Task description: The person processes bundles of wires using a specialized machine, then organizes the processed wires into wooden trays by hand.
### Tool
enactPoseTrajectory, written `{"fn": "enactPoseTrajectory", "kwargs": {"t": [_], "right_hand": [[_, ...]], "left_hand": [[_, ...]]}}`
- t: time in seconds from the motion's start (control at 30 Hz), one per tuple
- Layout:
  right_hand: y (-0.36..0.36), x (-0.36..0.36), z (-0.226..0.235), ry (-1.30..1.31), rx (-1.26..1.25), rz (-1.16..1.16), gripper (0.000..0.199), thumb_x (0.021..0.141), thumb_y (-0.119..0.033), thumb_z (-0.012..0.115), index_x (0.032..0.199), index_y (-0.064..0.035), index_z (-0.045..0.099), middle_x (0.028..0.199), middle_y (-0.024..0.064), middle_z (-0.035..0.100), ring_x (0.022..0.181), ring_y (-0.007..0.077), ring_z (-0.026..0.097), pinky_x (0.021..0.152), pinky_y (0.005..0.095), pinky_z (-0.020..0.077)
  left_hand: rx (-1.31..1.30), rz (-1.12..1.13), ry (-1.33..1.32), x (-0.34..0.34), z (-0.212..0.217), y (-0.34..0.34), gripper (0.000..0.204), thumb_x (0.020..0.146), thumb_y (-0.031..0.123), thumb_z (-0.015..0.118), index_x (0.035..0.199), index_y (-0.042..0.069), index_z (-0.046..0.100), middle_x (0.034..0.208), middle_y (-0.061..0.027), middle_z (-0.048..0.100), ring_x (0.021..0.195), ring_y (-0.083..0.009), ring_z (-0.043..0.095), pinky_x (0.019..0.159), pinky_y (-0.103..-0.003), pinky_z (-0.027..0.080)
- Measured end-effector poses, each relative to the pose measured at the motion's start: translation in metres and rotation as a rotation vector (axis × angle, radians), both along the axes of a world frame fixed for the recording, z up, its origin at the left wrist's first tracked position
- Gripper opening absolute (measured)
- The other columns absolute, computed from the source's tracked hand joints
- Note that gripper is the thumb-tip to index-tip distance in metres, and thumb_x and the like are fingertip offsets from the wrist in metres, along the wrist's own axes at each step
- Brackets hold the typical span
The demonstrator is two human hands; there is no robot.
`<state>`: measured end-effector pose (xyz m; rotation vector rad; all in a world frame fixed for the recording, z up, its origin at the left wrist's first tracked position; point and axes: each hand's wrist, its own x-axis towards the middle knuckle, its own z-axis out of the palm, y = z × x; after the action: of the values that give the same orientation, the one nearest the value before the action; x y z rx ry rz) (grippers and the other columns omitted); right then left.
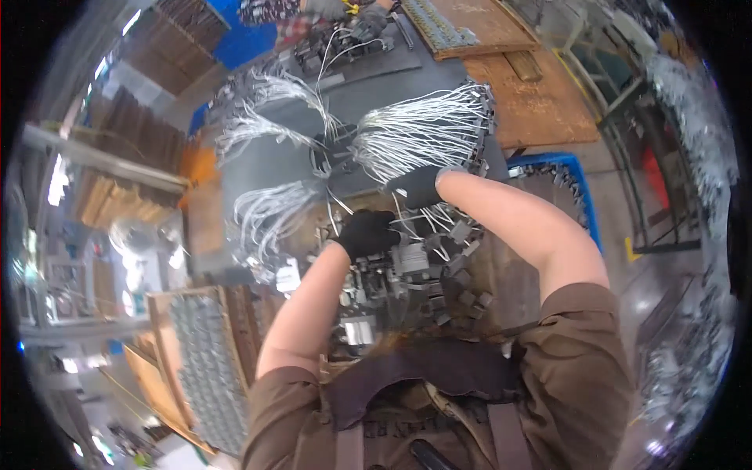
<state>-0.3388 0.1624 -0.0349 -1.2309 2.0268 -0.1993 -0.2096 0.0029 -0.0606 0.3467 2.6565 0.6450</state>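
My left hand (366, 233), in a black glove, is closed at the near edge of the bench; a white wire (341, 205) runs into its fingers. Close by on the right, my right hand (415, 188), also gloved in black, has its fingers curled at the lower side of a large fanned bundle of white wires (423, 129). What its fingers hold is hidden. Small grey parts tip the far ends of that bundle. Smaller white wire bundles (274, 207) lie to the left. Below my hands is a heap of small metal and grey parts (415, 262).
The dark bench mat (266, 168) carries the bundles. A blue crate (583, 196) of parts stands at right. A wooden tray (462, 31) of parts is far right, another tray (207, 368) lower left. Across the bench, another person's hand (376, 8) is near piled parts.
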Motion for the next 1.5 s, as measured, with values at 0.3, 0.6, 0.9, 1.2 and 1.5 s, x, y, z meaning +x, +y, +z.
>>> {"fn": "enactPoseTrajectory", "kwargs": {"t": [0.3, 0.6, 0.9, 1.2, 1.5], "right_hand": [[0.012, -0.005, 0.004, 0.067, 0.044, 0.053, 0.069, 0.076, -0.013, 0.057, 0.142, -0.023, 0.039, 0.121, 0.0193, 0.06, 0.106, 0.0336, 0.061, 0.091, 0.0392, 0.0469], [0.006, 0.004, -0.001, 0.025, 0.026, 0.078, 0.067, 0.078, -0.018, 0.06, 0.142, -0.0264, 0.04, 0.118, 0.0187, 0.062, 0.105, 0.0351, 0.06, 0.09, 0.039, 0.0473], [0.024, 0.012, 0.02, 0.181, -0.033, -0.06, 0.061, 0.08, -0.014, 0.065, 0.137, -0.0265, 0.046, 0.12, 0.0178, 0.06, 0.107, 0.0365, 0.058, 0.089, 0.0406, 0.0469], [0.006, 0.048, 0.001, -0.335, -0.357, -0.402, 0.038, 0.088, -0.016, 0.056, 0.125, -0.0087, 0.057, 0.106, 0.009, 0.064, 0.093, 0.0217, 0.061, 0.083, 0.0334, 0.0486], [0.017, 0.121, 0.032, -0.5, -0.405, -0.593, 0.067, 0.085, -0.048, 0.063, 0.137, -0.0087, 0.046, 0.12, 0.0136, 0.06, 0.106, 0.0225, 0.058, 0.087, 0.0327, 0.0463]], "left_hand": [[-0.178, -0.018, 0.112, 0.002, -0.001, 0.008, 0.023, 0.081, 0.027, 0.053, 0.084, 0.011, 0.07, 0.09, -0.0123, 0.07, 0.085, -0.0302, 0.068, 0.077, -0.044, 0.05], [-0.137, 0.229, 0.215, 0.003, 0.006, 0.008, 0.039, 0.088, 0.042, 0.048, 0.08, 0.012, 0.071, 0.084, -0.0124, 0.069, 0.079, -0.0301, 0.067, 0.074, -0.045, 0.048], [0.358, 0.328, 0.239, 0.02, 0.026, -0.026, 0.053, 0.092, 0.048, 0.046, 0.074, 0.001, 0.065, 0.066, -0.0197, 0.061, 0.065, -0.0371, 0.062, 0.063, -0.043, 0.047], [0.548, 0.369, 0.468, 0.026, 0.015, -0.021, 0.066, 0.095, 0.05, 0.039, 0.057, -0.002, 0.054, 0.057, -0.0232, 0.049, 0.053, -0.0401, 0.05, 0.058, -0.047, 0.038], [0.157, 0.44, 0.662, 0.031, 0.003, 0.003, 0.044, 0.094, 0.036, 0.046, 0.073, 0.001, 0.063, 0.068, -0.0206, 0.059, 0.07, -0.039, 0.058, 0.071, -0.049, 0.043]]}}
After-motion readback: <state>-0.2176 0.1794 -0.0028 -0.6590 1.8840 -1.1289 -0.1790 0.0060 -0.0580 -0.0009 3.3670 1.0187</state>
